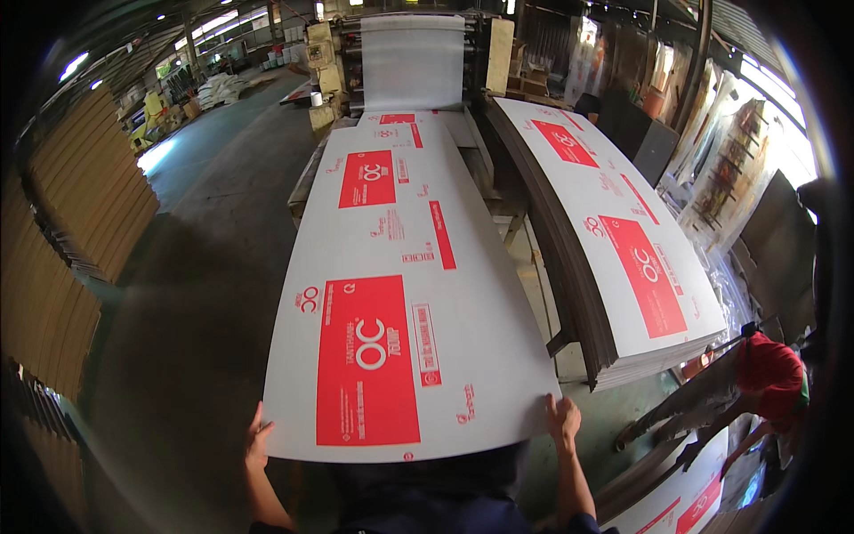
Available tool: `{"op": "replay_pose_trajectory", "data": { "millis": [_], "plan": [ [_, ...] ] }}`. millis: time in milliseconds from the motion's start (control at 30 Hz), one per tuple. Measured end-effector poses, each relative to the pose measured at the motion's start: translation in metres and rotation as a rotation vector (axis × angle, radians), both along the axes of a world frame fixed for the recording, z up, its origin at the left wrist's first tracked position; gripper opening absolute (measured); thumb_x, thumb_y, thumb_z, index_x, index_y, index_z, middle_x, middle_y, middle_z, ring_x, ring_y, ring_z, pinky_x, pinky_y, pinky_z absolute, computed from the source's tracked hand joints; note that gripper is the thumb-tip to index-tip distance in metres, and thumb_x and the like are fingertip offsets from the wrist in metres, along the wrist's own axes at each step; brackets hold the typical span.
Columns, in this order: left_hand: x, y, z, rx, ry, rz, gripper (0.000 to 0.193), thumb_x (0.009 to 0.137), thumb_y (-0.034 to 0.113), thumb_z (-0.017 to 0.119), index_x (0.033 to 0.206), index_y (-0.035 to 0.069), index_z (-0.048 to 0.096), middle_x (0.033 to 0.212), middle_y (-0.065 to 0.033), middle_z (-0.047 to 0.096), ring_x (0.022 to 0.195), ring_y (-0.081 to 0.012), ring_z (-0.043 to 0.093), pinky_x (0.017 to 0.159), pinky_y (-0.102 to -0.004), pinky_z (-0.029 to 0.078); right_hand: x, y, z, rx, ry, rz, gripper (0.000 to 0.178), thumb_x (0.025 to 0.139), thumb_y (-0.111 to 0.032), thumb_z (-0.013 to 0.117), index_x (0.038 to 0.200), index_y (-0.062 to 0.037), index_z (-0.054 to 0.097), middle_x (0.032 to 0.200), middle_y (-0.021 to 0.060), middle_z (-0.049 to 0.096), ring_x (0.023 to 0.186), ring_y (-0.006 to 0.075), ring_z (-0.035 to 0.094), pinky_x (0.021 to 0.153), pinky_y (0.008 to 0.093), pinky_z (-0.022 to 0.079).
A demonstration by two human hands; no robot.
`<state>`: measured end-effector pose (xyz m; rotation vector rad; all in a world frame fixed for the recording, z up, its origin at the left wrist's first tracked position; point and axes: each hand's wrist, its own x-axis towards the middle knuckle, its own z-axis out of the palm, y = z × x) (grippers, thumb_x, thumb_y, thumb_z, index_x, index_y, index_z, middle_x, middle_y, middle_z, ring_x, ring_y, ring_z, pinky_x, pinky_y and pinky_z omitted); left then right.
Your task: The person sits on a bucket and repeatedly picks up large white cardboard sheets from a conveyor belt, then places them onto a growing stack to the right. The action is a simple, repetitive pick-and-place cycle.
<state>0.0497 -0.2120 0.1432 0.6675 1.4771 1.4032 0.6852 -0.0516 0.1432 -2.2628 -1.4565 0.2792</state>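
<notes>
A long white cardboard sheet (480,356) with red printed blocks stretches away from me toward the machine. At its near left corner my left hand (258,438) is closed on the edge, thumb up along the side. My right hand (562,420) grips the near right corner the same way, its thumb raised. The fingers under the sheet are partly hidden. The sheet's far end lies at the rollers of a printing machine (413,62), where a pale film or sheet hangs.
To the right stands a tall stack of similar printed sheets (614,267). A co-worker in a red top (772,378) bends over another printed stack (685,503) at the lower right. Piles of brown cardboard (80,187) rise on the left beside the grey floor (205,267).
</notes>
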Motion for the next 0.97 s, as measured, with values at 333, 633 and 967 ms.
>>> {"op": "replay_pose_trajectory", "data": {
  "millis": [333, 633, 967],
  "plan": [
    [0.005, -0.071, 0.019, -0.046, 0.041, -0.01, 0.069, 0.083, 0.006, 0.053, 0.147, 0.004, 0.027, 0.144, -0.0121, 0.041, 0.128, -0.0209, 0.042, 0.107, -0.0312, 0.03, 0.016, -0.113, 0.005, 0.093, 0.086, -0.133, 0.049, 0.082, -0.044, 0.065, 0.064, -0.0004, 0.051, 0.055, 0.0146, 0.049, 0.053, 0.0318, 0.049, 0.054, 0.0419, 0.04],
    [0.003, -0.066, 0.044, -0.087, 0.048, 0.01, 0.063, 0.087, 0.01, 0.054, 0.145, 0.002, 0.032, 0.141, -0.0117, 0.044, 0.128, -0.0202, 0.043, 0.107, -0.0307, 0.029, 0.008, -0.133, 0.021, 0.018, 0.073, -0.157, 0.051, 0.083, -0.045, 0.064, 0.063, 0.0002, 0.05, 0.055, 0.0159, 0.05, 0.052, 0.0329, 0.052, 0.053, 0.0428, 0.041],
    [-0.002, 0.038, 0.027, -0.122, 0.174, 0.017, 0.065, 0.087, 0.012, 0.062, 0.145, 0.003, 0.033, 0.138, -0.008, 0.048, 0.126, -0.0137, 0.042, 0.106, -0.0253, 0.029, 0.008, -0.019, 0.002, 0.041, -0.016, -0.142, 0.059, 0.085, -0.054, 0.059, 0.063, 0.0008, 0.051, 0.061, 0.0211, 0.055, 0.061, 0.0392, 0.057, 0.059, 0.05, 0.04]
  ]
}}
